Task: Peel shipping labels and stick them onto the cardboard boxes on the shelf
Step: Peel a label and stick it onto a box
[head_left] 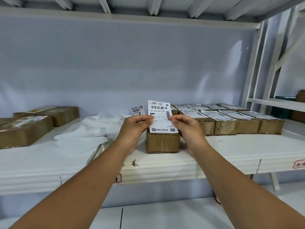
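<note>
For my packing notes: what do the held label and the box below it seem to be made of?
The label looks like thin white paper, matte, printed with barcodes; possibly adhesive-backed. The box is brown cardboard with a dull finish and creased, scuffed edges.

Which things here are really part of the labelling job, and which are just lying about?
In the job: shipping label, pinched by the left hand and right hand; cardboard box just below it; labelled boxes at right; brown boxes at left.
Lying about: crumpled white paper on the shelf; red tag on its edge.
</note>
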The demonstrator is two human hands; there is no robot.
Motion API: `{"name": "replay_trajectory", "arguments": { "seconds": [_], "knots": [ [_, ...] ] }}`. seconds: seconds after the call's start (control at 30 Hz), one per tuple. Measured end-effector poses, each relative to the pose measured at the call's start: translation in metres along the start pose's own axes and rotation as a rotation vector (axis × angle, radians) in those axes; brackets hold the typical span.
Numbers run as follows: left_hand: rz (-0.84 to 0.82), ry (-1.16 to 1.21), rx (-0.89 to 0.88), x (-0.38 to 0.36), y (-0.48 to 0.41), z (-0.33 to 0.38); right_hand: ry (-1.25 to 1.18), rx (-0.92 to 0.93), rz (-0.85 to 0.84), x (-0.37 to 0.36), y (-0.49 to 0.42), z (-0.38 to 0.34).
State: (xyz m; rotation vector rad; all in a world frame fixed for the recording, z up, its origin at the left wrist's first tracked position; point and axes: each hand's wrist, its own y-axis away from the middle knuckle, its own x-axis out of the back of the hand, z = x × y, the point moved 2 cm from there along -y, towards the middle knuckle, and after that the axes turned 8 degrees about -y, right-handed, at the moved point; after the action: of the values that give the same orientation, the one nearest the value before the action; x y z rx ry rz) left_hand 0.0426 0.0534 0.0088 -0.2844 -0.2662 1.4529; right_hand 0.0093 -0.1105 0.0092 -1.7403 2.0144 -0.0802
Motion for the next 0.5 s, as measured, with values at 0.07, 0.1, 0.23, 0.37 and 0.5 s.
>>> {"name": "replay_trajectory", "arguments": {
  "seconds": [0.07,0.1,0.23,0.37,0.5],
  "knots": [
    [-0.002,-0.043,-0.007,-0.0001,0.0010,-0.0002,0.015,0.006,0.005,-0.0003,-0.0001,0.0003],
    [-0.003,-0.063,-0.008,0.0001,0.0014,-0.0003,0.014,0.007,0.006,-0.0004,0.0003,0.0003],
    [-0.003,-0.101,-0.004,0.0009,0.0027,-0.0010,0.035,0.031,0.008,0.0000,0.0008,-0.0002],
    [-0.003,-0.145,-0.026,0.0002,0.0046,0.0006,0.098,0.052,0.020,0.0012,-0.0010,0.0020],
    [-0.002,-0.193,-0.058,-0.0010,0.0070,0.0027,0.148,0.061,0.028,0.0019,-0.0011,0.0032]
  ]
}}
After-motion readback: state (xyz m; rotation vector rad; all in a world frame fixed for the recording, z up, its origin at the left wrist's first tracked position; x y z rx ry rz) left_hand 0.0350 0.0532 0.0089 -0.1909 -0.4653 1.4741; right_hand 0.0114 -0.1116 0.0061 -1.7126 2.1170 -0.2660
